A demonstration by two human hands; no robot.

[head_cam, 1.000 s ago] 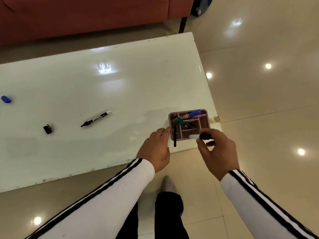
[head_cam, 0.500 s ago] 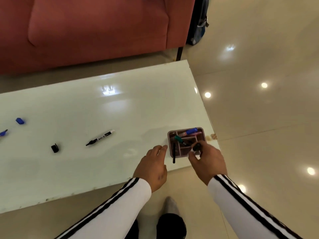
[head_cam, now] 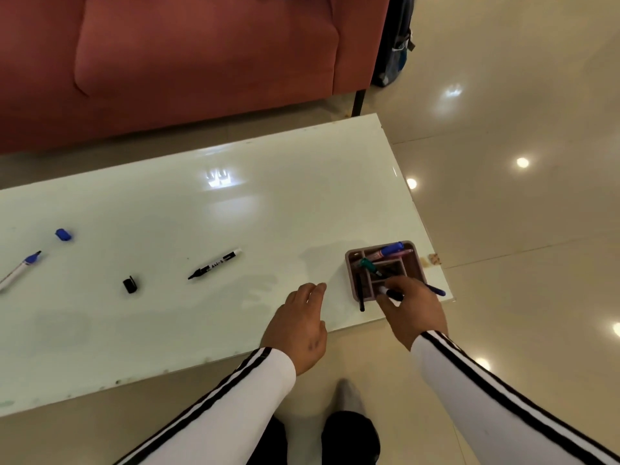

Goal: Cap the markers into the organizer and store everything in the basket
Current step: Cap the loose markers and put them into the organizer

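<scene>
Your right hand was closed on a white marker with a black cap, pinching it over the near compartment of the organizer. The organizer sat right under those fingers at the near corner of the table. Your left hand was open just to the left of the organizer's wall, fingers straight and holding nothing. I'd judge the markers light, stiff and slick-barrelled, so a mid-barrel pinch would serve best, clear of the inked tip. The organizer looked like light hard plastic that could slide on the glossy top, so it was best taken by two opposite walls. Beyond your left hand and further to its left lay an uncapped black marker, then a black cap well apart from it. Furthest left were a blue marker, seemingly uncapped, and a blue cap. No basket was in view.
</scene>
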